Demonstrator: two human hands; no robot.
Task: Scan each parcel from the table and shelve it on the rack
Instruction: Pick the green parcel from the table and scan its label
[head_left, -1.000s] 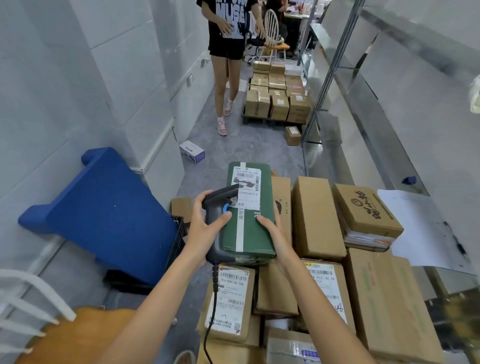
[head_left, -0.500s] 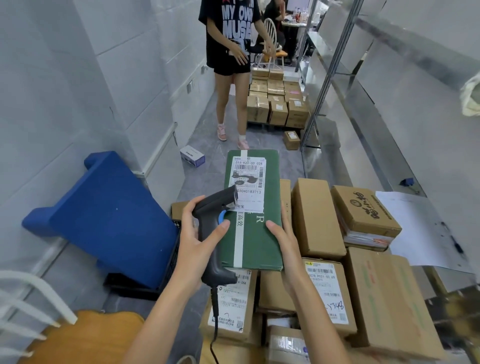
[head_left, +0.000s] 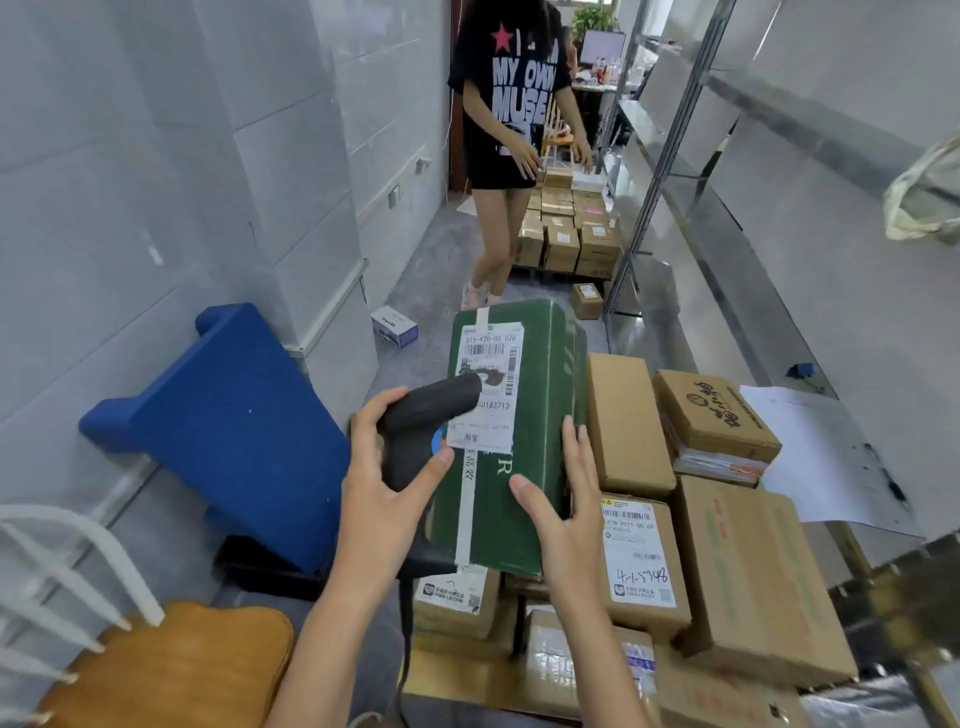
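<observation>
Cardboard boxes (head_left: 628, 421) were piled below; scanner (head_left: 415, 431) was gripped by left hand (head_left: 387, 499), green parcel (head_left: 519, 431) held by right hand (head_left: 563, 514).

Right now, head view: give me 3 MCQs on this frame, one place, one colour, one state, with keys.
1. Where does the scanner's nose point?
A. at the floor
B. at the white label on the held parcel
C. at the rack

2. What colour is the held parcel?
A. green
B. red
C. brown

3. What is the right hand doing?
A. hanging idle
B. gripping the scanner
C. holding the parcel's right edge

Key:
1 B: the scanner, in the left hand, sits over the label.
2 A: the parcel is dark green.
3 C: the right hand wraps fingers and thumb round that edge.
</observation>
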